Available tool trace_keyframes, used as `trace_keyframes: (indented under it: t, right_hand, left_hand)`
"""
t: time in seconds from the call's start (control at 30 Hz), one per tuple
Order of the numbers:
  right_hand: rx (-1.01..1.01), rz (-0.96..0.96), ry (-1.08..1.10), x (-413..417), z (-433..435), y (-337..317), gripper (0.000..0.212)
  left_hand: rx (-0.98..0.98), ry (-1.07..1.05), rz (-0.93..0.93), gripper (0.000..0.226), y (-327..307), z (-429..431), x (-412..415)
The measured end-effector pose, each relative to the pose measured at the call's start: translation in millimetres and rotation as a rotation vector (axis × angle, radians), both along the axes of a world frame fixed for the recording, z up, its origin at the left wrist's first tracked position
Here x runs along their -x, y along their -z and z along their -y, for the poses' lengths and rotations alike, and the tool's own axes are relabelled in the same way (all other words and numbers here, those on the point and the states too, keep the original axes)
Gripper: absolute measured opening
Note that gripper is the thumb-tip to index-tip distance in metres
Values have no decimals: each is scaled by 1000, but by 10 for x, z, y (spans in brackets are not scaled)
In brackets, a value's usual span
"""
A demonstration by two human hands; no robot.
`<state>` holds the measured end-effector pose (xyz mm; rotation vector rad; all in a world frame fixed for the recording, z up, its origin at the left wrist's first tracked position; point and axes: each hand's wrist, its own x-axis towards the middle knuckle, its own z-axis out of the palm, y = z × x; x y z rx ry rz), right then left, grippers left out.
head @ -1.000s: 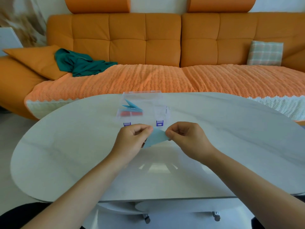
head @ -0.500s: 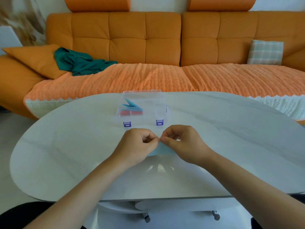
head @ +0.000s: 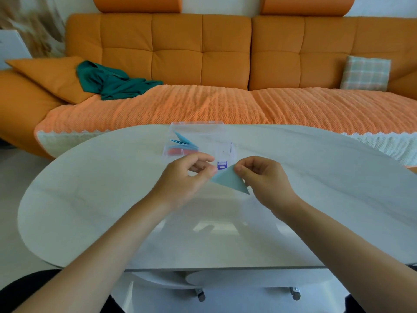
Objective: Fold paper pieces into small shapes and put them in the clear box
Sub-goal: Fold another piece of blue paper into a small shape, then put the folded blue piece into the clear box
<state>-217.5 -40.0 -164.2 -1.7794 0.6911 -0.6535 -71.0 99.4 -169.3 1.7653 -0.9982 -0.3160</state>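
Nearest the camera, two bare forearms reach forward over the near edge of the pale oval table, whose glossy top is bare around the hands. The left hand has its thumb and forefinger closed together at the left corner of a light blue paper triangle, while the right hand pinches the triangle's upper right edge, the other fingers curled under; the paper is held just above the tabletop between the two hands, its lower point hanging toward the right wrist. Judging from the crisp triangular outline, the folding step is in hand and not yet finished: the piece looks once or twice folded and larger than a small shape should be. The next move probably calls for bringing one corner across to another and pressing a crease, which needs both pinches to shift without letting the sheet slip. Just beyond the hands stands the clear box, open, with blue folded pieces and an orange-red one lying in its left part; its right part looks free. The path from hands to box is short and unobstructed. Farther off, the table's far edge lies close to an orange sofa with a green cloth on it
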Motion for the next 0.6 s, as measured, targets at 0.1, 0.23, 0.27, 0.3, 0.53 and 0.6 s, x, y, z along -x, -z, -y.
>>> trace_keyframes:
  t: [0.1, 0.23, 0.27, 0.3, 0.53, 0.6]
  right_hand:
    - [2, 24, -20, -54, -66, -10, 12]
    - [31, -59, -48, -113, -78, -12, 11]
    - [48, -86, -48, -139, -69, -23, 13]
    - [66, -102, -40, -169, -50, -41, 14]
    - [165, -14, 111, -667, 302, -345, 8]
    - [172, -16, 81, -902, 370, -392, 7]
  left_hand:
    - [-13, 4, 32, 8, 15, 51, 14]
    - [30, -38, 35, 13, -2, 65, -69]
    - [35, -38, 63, 12, -9, 64, -101]
    - [24, -34, 118, 11, -17, 69, -132]
    - [-79, -169, 489, 11, -69, 75, -852]
    - [-112, -223, 594, 15, -35, 99, -1072]
